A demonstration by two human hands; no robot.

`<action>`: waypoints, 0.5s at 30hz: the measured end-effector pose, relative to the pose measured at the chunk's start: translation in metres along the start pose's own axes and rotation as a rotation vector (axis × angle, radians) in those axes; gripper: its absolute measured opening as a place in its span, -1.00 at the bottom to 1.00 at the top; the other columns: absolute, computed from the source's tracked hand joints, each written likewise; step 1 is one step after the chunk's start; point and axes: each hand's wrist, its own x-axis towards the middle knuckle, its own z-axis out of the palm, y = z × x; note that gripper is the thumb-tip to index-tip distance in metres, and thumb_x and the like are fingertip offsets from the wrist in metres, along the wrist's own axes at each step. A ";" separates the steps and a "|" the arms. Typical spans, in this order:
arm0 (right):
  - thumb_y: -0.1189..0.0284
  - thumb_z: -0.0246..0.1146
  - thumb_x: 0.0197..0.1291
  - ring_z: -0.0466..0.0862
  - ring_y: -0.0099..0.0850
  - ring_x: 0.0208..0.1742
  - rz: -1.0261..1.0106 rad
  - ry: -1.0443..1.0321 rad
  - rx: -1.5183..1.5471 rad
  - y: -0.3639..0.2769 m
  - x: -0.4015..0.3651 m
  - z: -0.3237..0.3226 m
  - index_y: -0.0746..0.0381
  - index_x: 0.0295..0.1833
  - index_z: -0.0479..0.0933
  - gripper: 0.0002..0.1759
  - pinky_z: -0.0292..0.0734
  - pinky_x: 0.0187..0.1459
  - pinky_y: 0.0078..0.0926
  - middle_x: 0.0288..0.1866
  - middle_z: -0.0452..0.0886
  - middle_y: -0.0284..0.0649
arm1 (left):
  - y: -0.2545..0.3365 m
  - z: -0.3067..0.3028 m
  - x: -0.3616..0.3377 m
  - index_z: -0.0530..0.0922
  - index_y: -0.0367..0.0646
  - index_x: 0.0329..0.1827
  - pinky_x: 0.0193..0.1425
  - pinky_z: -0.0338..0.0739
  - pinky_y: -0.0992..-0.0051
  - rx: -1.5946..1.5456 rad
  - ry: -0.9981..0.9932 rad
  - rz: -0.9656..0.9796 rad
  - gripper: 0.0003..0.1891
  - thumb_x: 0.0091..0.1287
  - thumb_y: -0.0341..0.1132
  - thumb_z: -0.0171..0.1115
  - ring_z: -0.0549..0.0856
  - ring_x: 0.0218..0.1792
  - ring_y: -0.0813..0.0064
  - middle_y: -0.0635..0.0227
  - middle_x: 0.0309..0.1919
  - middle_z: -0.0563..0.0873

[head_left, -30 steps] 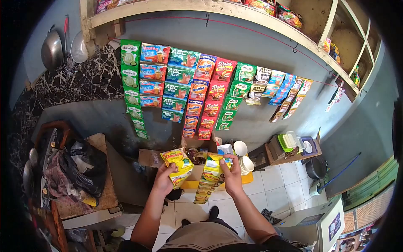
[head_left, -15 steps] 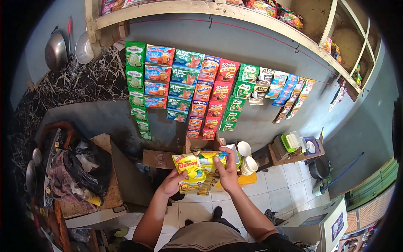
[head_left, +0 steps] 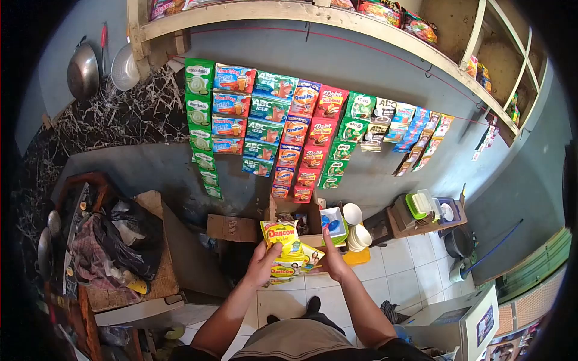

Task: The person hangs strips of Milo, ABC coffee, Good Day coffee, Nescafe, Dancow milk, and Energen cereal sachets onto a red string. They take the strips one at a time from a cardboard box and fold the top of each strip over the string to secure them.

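A folded strip of yellow Dancow sachets [head_left: 288,249] is gathered in front of me, above an open cardboard box [head_left: 238,227]. My left hand [head_left: 263,265] grips the strip from below on the left. My right hand [head_left: 330,256] pinches its right edge with fingers closed on the packets. On the grey wall beyond hang several strips of drink sachets [head_left: 283,129] in green, blue, orange and red.
A worn wooden stand with dark bags [head_left: 120,240] sits at my left. White bowls [head_left: 355,231] rest on a yellow stool. A side table with plastic containers [head_left: 424,207] is at right. A wooden shelf [head_left: 313,15] runs overhead. White tiled floor lies below.
The two separate sachet strips, held apart a second ago, have been brought together and folded into one bundle. Both hands moved closer and slightly lower over the box.
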 end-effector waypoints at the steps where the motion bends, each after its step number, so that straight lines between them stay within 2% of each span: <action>1: -0.44 -0.15 0.15 0.65 -0.30 0.02 0.010 -0.058 0.098 0.002 0.003 0.001 0.30 0.31 0.32 0.03 0.55 0.07 -0.29 0.01 0.62 -0.10 | -0.001 0.001 -0.001 0.35 -0.23 0.29 0.14 0.42 0.55 0.003 -0.004 -0.004 -0.60 0.49 -0.22 0.05 0.53 0.01 0.63 0.37 0.03 0.58; 2: -0.29 -0.04 0.24 0.59 -0.26 0.14 -0.009 -0.084 0.284 0.004 0.006 0.006 0.33 0.28 0.37 -0.10 0.48 0.19 -0.19 0.17 0.57 -0.11 | -0.001 0.002 -0.002 0.36 -0.23 0.27 0.14 0.43 0.55 -0.050 -0.030 0.000 -0.61 0.49 -0.22 0.05 0.54 0.00 0.62 0.37 0.03 0.58; 3: -0.29 -0.04 0.24 0.59 -0.26 0.14 -0.011 -0.083 0.290 0.007 0.008 0.009 0.33 0.28 0.37 -0.10 0.48 0.19 -0.19 0.17 0.57 -0.11 | -0.001 0.003 -0.003 0.36 -0.24 0.26 0.13 0.44 0.55 -0.102 -0.056 0.005 -0.62 0.48 -0.23 0.05 0.54 -0.01 0.62 0.36 0.03 0.58; 5: -0.06 0.08 0.32 0.58 -0.24 0.17 -0.101 -0.150 0.453 0.007 0.007 0.015 0.28 0.31 0.33 -0.31 0.45 0.22 -0.15 0.19 0.55 -0.07 | 0.001 0.003 -0.007 0.37 -0.25 0.25 0.12 0.44 0.55 -0.070 -0.088 -0.002 -0.63 0.48 -0.24 0.06 0.55 -0.01 0.62 0.36 0.03 0.58; 6: 0.06 0.16 0.30 0.56 -0.19 0.19 -0.094 -0.154 0.542 0.003 0.005 0.016 0.32 0.28 0.34 -0.36 0.44 0.24 -0.21 0.20 0.54 -0.04 | 0.002 0.004 -0.009 0.37 -0.26 0.24 0.12 0.45 0.55 -0.043 -0.114 -0.010 -0.63 0.48 -0.26 0.06 0.55 -0.01 0.62 0.36 0.03 0.58; 9: 0.04 0.15 0.29 0.58 -0.19 0.18 -0.209 -0.236 0.729 -0.014 0.000 0.016 0.33 0.29 0.34 -0.34 0.44 0.24 -0.20 0.19 0.54 -0.02 | 0.006 0.005 -0.011 0.38 -0.27 0.23 0.12 0.45 0.55 -0.072 -0.133 -0.021 -0.65 0.48 -0.27 0.06 0.55 -0.01 0.63 0.36 0.01 0.58; 10: 0.04 0.16 0.28 0.58 -0.19 0.17 -0.182 -0.294 0.791 -0.025 -0.009 0.017 0.33 0.29 0.34 -0.34 0.44 0.24 -0.19 0.19 0.55 -0.02 | 0.006 0.003 -0.011 0.38 -0.27 0.23 0.12 0.45 0.55 -0.069 -0.130 -0.022 -0.65 0.48 -0.27 0.06 0.55 -0.01 0.63 0.36 0.01 0.58; 15: 0.05 0.11 0.32 0.55 -0.23 0.22 -0.256 -0.300 0.707 -0.050 -0.026 0.012 0.28 0.31 0.34 -0.38 0.40 0.28 -0.22 0.24 0.52 -0.08 | 0.017 0.005 -0.014 0.39 -0.28 0.18 0.10 0.46 0.55 -0.029 -0.185 -0.013 -0.68 0.47 -0.28 0.06 0.55 -0.03 0.66 0.38 -0.05 0.60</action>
